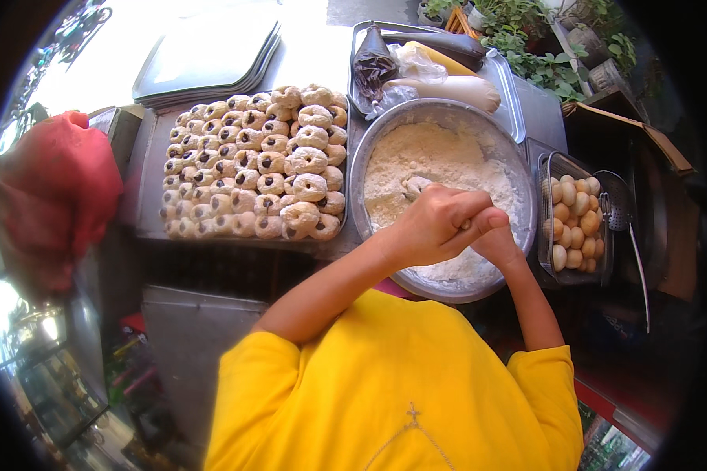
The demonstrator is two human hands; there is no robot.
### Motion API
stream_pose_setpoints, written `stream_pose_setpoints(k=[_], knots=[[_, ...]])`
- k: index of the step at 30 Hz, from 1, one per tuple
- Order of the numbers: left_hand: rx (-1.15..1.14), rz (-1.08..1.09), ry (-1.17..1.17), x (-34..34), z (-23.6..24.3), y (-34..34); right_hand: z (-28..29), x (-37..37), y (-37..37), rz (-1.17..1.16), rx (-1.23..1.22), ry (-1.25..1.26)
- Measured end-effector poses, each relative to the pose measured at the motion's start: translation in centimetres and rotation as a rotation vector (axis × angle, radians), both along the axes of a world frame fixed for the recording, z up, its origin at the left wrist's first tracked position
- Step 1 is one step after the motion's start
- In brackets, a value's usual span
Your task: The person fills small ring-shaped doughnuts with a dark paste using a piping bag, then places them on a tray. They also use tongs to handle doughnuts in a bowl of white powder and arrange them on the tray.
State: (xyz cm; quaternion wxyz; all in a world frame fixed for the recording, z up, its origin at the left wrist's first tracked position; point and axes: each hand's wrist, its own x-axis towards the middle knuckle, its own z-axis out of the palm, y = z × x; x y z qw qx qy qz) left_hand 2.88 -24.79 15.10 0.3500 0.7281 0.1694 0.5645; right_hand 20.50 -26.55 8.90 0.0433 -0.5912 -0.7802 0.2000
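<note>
A large round metal bowl (pixel 359 188) holds pale white powder (pixel 436 153). Over it, my left hand (pixel 436 224) is closed, its fingers curled against my right hand (pixel 495 235), which is closed too. What the fingers hold is mostly hidden. Just beyond my left knuckles, a powder-coated bun (pixel 416 186) shows in the bowl; whether the hand touches it I cannot tell. Left of the bowl, rows of powdered buns (pixel 271 162), many with a dark filling in the middle, are piled on a tray. To the right, a wire basket (pixel 545 177) contains plain round golden buns (pixel 577 216).
Behind the bowl, a metal tray (pixel 517 110) carries piping bags (pixel 448 90) with dark, yellow and cream fillings. Flat trays (pixel 204 59) are stacked at the back left. A skimmer (pixel 617 208) lies right of the basket, near a cardboard box (pixel 632 125). Red cloth (pixel 59 184) stands at far left.
</note>
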Motion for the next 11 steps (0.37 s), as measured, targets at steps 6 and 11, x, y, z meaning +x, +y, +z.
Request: stream_pose_setpoints(k=[6,11], knots=[[-0.211,0.242,-0.239,-9.8,4.0,-0.2,3.6,-1.1,0.6,0.185,0.17,-0.306],[-0.198,0.095,-0.657,-17.8,2.3,-2.7,5.8,-2.3,2.9,0.178,-0.036,-0.352]])
